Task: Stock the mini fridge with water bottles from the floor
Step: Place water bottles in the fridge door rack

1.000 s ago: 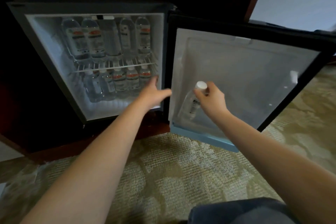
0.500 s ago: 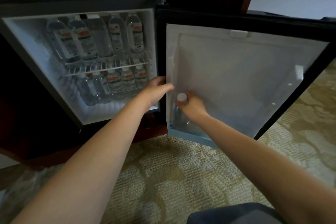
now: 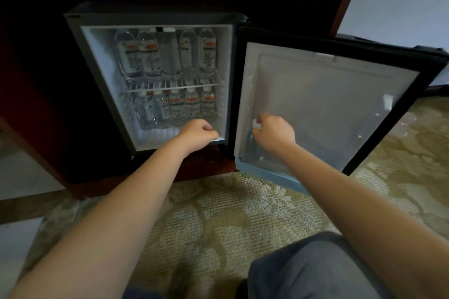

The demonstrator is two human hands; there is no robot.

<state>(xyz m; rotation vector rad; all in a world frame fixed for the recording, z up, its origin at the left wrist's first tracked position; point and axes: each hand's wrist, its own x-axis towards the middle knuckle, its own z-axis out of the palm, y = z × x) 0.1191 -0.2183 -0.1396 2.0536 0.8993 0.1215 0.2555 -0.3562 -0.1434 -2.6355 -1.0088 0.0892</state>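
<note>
The mini fridge stands open on the floor, with several labelled water bottles on its wire shelf and several more bottles below. Its door swings out to the right. A clear water bottle with a white cap stands in the door's bottom shelf, at its left end. My right hand grips that bottle at the neck and hides most of it. My left hand is curled with nothing in it, at the fridge's lower right front edge.
Patterned beige carpet covers the floor in front of the fridge. My grey-clad knee is at the bottom right. Dark wooden cabinetry surrounds the fridge. Some clear shapes lie on the carpet beyond the door.
My right hand lowered the bottle into the door shelf and still holds it. My left hand left the fridge's side frame, dropped to the lower edge and curled up.
</note>
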